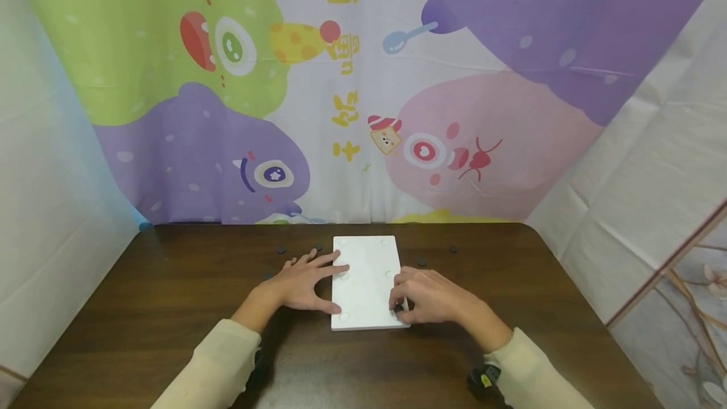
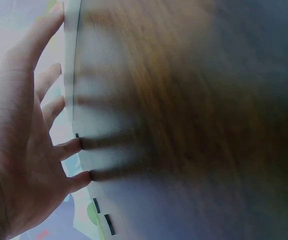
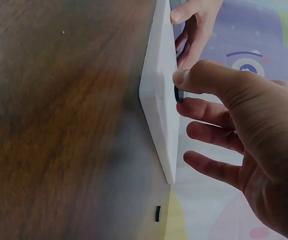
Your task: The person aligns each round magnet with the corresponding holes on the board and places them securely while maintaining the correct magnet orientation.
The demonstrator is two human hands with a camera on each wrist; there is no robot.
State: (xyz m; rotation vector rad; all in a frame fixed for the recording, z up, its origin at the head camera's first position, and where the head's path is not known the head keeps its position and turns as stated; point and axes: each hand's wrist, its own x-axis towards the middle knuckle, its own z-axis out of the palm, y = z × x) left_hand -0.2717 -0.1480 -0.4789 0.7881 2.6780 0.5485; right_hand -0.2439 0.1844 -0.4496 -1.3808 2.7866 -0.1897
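A white rectangular board (image 1: pixel 366 292) with shallow round recesses along both long sides lies flat on the table. My left hand (image 1: pixel 301 286) is spread at its left edge, thumb and a couple of fingertips resting on the board, the other fingers reaching past it over the tabletop. At the near right corner, my right hand (image 1: pixel 428 297) pinches a small black disc (image 3: pixel 178 94) between thumb and index finger. The disc stands on edge close over the board's surface, near the corner recess, which the fingers partly cover. The remaining right fingers are loosely bent.
Several loose black discs lie on the brown wooden table (image 1: pixel 307 358): some left of the board, including one (image 1: pixel 281 250), and others to the right, including one (image 1: pixel 422 262). A cartoon-printed curtain (image 1: pixel 341 194) hangs behind the table's far edge.
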